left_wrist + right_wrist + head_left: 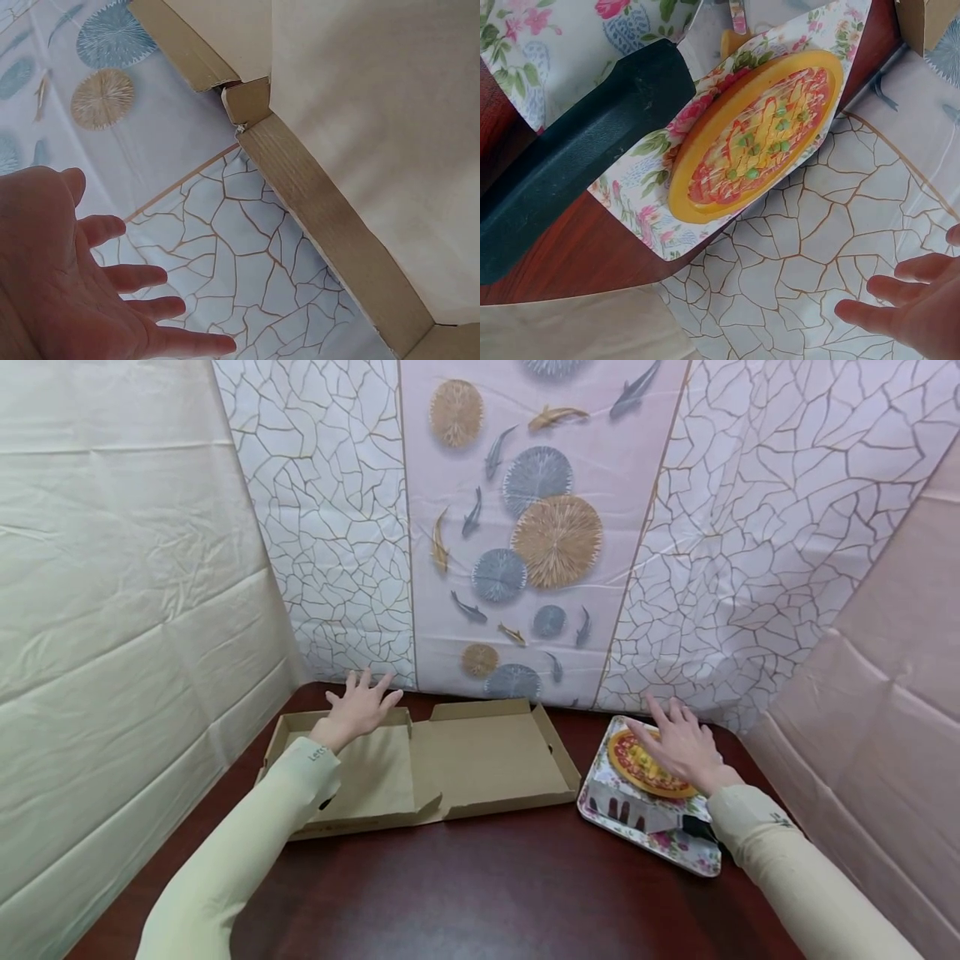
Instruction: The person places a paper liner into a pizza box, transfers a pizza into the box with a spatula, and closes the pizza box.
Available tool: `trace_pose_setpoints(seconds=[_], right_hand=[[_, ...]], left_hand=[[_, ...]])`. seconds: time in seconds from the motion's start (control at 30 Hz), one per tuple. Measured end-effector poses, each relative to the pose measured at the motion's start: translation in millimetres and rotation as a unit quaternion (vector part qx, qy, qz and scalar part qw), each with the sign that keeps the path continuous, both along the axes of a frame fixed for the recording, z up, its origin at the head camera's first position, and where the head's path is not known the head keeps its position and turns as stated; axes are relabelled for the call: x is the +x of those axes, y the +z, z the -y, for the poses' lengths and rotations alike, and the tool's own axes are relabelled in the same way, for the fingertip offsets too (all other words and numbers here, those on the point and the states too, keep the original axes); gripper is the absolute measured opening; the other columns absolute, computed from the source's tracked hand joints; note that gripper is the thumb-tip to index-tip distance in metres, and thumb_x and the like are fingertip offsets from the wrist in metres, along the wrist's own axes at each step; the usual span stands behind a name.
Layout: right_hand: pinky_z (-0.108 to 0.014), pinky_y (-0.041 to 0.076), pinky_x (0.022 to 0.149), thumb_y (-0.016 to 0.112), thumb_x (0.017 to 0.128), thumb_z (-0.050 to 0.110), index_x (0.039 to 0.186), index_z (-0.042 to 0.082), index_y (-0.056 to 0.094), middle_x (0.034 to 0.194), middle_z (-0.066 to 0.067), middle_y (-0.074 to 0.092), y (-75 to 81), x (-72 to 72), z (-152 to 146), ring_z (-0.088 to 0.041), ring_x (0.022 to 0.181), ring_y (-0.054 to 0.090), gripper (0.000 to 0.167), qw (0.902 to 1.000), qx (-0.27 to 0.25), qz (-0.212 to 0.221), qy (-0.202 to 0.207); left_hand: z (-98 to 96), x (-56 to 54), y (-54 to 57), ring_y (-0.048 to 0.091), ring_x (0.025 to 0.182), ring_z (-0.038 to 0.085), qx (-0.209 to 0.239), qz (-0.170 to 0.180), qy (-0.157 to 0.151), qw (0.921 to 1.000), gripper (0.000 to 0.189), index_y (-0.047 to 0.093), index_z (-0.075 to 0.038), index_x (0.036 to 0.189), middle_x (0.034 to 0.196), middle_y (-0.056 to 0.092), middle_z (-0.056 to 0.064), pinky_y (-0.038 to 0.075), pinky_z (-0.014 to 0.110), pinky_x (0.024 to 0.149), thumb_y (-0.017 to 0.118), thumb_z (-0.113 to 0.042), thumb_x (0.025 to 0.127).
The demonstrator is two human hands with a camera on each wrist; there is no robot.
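Note:
My left hand (358, 706) is held in the air, fingers spread, over the left half of an opened cardboard pizza box (487, 760). In the left wrist view its palm and fingers hold nothing, and the box wall (307, 187) is apart from them. My right hand (684, 747) hovers with straight fingers, partly covering a round pizza (636, 768) in the head view. That pizza, yellow-rimmed with red and green topping, lies on a floral tray (701, 862). In front of it, a slotted spatula (660, 817) lies on the tray, its black handle (622, 105) pointing right.
The dark red-brown table (465, 893) carries the box at left and the tray at right. Patterned cloth (345, 527) hangs behind the table's back edge, with pale cloth walls (150, 635) on both sides.

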State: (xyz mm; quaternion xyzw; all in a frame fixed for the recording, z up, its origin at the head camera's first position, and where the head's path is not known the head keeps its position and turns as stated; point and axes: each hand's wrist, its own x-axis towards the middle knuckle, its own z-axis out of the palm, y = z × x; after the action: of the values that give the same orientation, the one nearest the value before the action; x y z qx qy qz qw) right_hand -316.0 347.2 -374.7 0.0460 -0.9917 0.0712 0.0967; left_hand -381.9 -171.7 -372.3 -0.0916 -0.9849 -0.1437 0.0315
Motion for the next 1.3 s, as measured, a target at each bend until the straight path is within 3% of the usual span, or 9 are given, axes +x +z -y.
trace_pose_setpoints(seconds=[0.53, 0.9, 1.17, 1.3], right_hand=[[-0.074, 0.021, 0.101, 0.021, 0.096, 0.067, 0.156, 0.011, 0.007, 0.153, -0.039, 0.009, 3.5, 4.6, -4.3, -0.058, 0.137, 0.016, 0.083, 1.0000, 0.007, 0.000, -0.005], [-0.074, 0.024, 0.101, 0.020, 0.097, 0.066, 0.156, 0.010, 0.008, 0.153, -0.039, 0.009, 8.2, 8.1, -5.7, -0.058, 0.136, 0.017, 0.083, 0.9999, 0.011, 0.004, 0.000], [-0.072, 0.030, 0.097, 0.025, 0.097, 0.066, 0.154, 0.005, 0.015, 0.152, -0.039, 0.016, 10.1, 10.7, -10.6, -0.060, 0.133, 0.023, 0.084, 0.9995, 0.028, 0.009, 0.013], [-0.065, 0.043, 0.084, 0.031, 0.096, 0.065, 0.153, 0.005, 0.020, 0.150, -0.039, 0.022, 8.8, 11.4, -16.2, -0.062, 0.127, 0.032, 0.084, 0.9990, 0.036, 0.012, 0.021]], left_hand=[[-4.0, 3.3, 7.2, -0.002, 0.146, 0.050, -0.002, 0.004, 0.000, 1.0000, 0.063, 0.016, -0.022, 0.156, 0.160, 0.006, 0.025, 0.004, 0.082, 0.100, 0.024, -0.054, 0.102], [-4.1, 2.3, 3.4, -0.005, 0.146, 0.049, 0.007, 0.008, -0.003, 0.9999, 0.064, 0.014, -0.022, 0.156, 0.161, 0.003, 0.024, 0.002, 0.082, 0.101, 0.022, -0.056, 0.101], [-3.1, 2.6, 2.5, -0.004, 0.147, 0.048, 0.008, 0.007, -0.008, 0.9999, 0.064, 0.016, -0.023, 0.156, 0.161, 0.002, 0.022, 0.003, 0.081, 0.101, 0.022, -0.056, 0.101], [-3.3, 3.3, 2.1, -0.002, 0.147, 0.048, 0.010, 0.010, -0.015, 0.9998, 0.063, 0.016, -0.023, 0.156, 0.161, 0.003, 0.023, 0.004, 0.081, 0.102, 0.023, -0.055, 0.102]])
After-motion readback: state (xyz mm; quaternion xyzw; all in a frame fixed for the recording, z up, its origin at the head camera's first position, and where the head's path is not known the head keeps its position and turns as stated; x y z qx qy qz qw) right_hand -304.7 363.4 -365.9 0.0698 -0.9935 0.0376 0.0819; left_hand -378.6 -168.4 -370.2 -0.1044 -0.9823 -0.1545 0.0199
